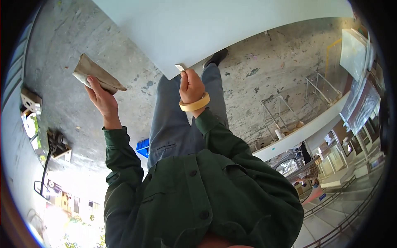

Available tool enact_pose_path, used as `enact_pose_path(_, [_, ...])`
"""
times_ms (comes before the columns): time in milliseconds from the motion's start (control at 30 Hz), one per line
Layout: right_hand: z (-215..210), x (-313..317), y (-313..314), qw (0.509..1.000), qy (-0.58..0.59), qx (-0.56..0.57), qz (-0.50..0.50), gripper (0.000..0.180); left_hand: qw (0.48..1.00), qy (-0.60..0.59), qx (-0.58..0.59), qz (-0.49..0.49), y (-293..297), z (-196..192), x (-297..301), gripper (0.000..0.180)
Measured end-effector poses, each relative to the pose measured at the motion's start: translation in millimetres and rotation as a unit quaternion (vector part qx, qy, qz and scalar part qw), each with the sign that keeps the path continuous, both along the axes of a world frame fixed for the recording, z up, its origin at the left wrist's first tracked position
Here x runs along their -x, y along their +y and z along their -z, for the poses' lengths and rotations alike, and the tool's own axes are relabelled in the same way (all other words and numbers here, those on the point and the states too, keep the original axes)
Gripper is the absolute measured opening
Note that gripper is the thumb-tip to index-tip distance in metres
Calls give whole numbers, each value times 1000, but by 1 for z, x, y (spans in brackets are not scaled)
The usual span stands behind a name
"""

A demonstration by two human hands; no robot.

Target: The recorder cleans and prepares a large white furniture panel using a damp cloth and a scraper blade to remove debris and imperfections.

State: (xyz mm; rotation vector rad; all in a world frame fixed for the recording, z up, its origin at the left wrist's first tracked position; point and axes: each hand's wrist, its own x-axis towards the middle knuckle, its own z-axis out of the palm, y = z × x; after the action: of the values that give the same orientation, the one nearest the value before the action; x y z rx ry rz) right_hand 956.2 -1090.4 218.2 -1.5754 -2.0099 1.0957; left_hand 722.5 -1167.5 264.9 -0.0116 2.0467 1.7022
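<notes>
Seen from above, a person in a green jacket [198,194] and grey trousers [178,124] stands on a stained concrete floor [269,66]. The left hand [101,97] is raised, fingers closed around a folded brown cloth [96,74]. The right hand [190,84] pinches a small strip of tape [180,67] against the corner of a large white board [215,29], with a tape roll [195,104] worn around the wrist. Clear empty-looking boxes [289,109] stand on the floor to the right.

Matt white board [206,29], crumpled brown paper [97,74], rough stained concrete floor [269,66].
</notes>
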Motion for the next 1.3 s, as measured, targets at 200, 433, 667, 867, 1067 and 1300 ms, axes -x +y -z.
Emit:
enact_pose_path(200, [-5,1,-31,990,59,87,-89,10,991,106,63,43,4,-13,-11,35])
enact_pose_path(433, [-12,-93,36,940,177,271,104,15,731,396,245,499,78,34,-145,74])
enact_pose_path(667, [-25,-217,131,917,211,230,247,14,645,468,205,568,213,45,-209,75])
enact_pose_path(867, [-25,-290,167,907,194,214,307,15,630,537,92,554,390,63,-299,69])
enact_pose_path(1067, [-16,-337,191,892,183,222,348,12,574,630,167,496,505,64,-363,71])
enact_pose_path(1300, [-17,-354,230,916,178,227,279,15,624,490,328,513,287,58,-299,61])
